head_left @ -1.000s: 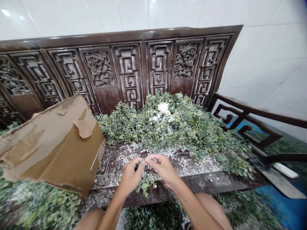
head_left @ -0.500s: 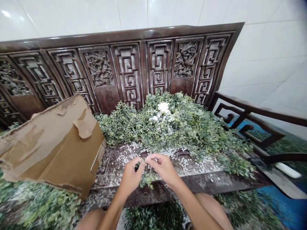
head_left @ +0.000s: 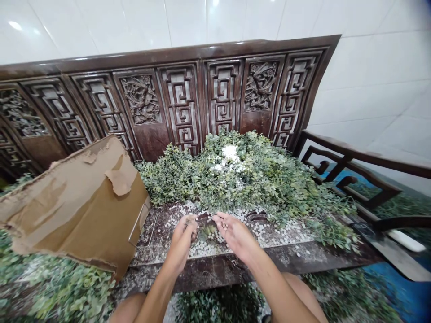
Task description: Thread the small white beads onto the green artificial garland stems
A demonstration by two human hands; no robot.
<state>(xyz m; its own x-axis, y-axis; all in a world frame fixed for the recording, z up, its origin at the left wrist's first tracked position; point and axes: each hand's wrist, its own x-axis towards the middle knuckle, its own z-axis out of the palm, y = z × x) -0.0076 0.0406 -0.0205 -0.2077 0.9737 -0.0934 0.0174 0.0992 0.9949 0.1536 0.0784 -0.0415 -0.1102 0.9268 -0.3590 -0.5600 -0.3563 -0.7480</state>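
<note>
My left hand (head_left: 183,238) is over the front of the bench seat, fingers loosely curved and apart, with nothing plainly held. Opposite it, my right hand (head_left: 235,235) has its fingers loosely stretched and parted, the palm turned inward. In the gap between them is a small green leaf sprig (head_left: 208,231), smeared by motion and apparently loose. Many small white discs (head_left: 205,249) lie scattered on the seat under and around both hands. Behind them, a big heap of artificial green leaf sprigs (head_left: 188,177) carries a pile of white discs (head_left: 230,153).
A torn cardboard box (head_left: 84,215) stands at left, a bent metal wire (head_left: 137,226) by its edge. The dark carved backrest (head_left: 144,139) rises behind. At right are the armrest (head_left: 367,154) and a white object (head_left: 406,241). More greenery (head_left: 218,305) lies below the seat.
My hands, close together at a leaf sprig half a second ago, have moved apart and their fingers have loosened. The sprig is now blurred between them.
</note>
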